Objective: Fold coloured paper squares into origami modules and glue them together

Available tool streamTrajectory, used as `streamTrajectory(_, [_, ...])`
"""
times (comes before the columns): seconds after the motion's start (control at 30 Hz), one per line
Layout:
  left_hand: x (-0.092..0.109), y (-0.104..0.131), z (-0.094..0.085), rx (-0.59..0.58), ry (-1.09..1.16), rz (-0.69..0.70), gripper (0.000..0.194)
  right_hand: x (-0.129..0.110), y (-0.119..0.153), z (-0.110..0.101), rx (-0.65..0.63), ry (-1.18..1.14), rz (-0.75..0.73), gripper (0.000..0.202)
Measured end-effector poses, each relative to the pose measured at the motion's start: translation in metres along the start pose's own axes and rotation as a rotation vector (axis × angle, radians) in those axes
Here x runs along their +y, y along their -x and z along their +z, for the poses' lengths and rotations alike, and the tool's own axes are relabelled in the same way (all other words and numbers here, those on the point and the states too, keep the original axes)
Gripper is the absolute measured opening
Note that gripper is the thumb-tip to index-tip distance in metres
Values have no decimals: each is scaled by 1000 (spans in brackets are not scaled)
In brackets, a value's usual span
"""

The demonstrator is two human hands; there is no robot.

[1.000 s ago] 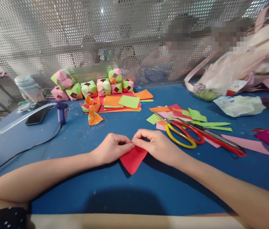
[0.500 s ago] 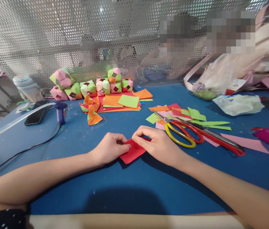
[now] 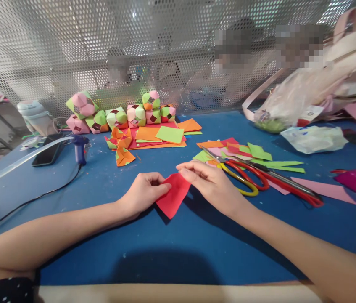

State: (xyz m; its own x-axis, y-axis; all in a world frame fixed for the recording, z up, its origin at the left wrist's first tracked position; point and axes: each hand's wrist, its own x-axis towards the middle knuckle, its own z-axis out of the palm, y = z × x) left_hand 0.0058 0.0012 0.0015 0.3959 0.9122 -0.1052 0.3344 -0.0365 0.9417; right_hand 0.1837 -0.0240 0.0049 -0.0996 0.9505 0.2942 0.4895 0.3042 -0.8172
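Note:
A small red sheet of paper (image 3: 174,197) is held between both hands over the blue table (image 3: 152,248). My left hand (image 3: 144,191) pinches its left edge, thumb on top. At the upper right corner, my right hand (image 3: 211,181) grips the paper with thumb and fingertips closed. One corner of the sheet points down toward me. Just right of my right hand lie scissors (image 3: 243,184) with yellow and red handles, resting on coloured paper scraps (image 3: 228,147).
Folded paper shapes (image 3: 116,118) line the back, beside stacked paper sheets (image 3: 148,134). A blue glue gun (image 3: 80,150) with its cord, a phone (image 3: 48,152) and a cup (image 3: 35,115) stand left. Bags (image 3: 315,139) lie right. A perforated metal panel (image 3: 171,50) rises behind.
The red paper has turned so that a corner points toward me and more of its face shows. My right hand has lifted slightly with its corner. The left hand keeps its pinch.

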Motion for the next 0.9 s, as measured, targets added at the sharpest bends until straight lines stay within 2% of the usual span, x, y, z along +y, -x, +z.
streamTrajectory(0.1, [0, 0, 1, 9, -53, 37, 20, 1, 0, 4, -45, 29, 49, 19])
streamTrajectory(0.3, [-2, 3, 1, -31, -257, 212, 17, -1, 1, 3, -149, 6, 36, 11])
streamTrajectory(0.37, [-1, 3, -1, -73, -245, 189, 17, 0, 1, 1, -164, 0, 47, 14])
streamTrajectory(0.53, [6, 2, -7, -142, -25, 40, 27, 2, -1, -4, -157, -5, 60, 16])
streamTrajectory(0.73, [5, 1, -9, -121, -124, 119, 23, 2, -2, -3, -161, 3, 60, 15])
streamTrajectory(0.9, [6, 1, -8, -172, -111, 87, 16, 0, 1, -3, -181, 12, 13, 15])
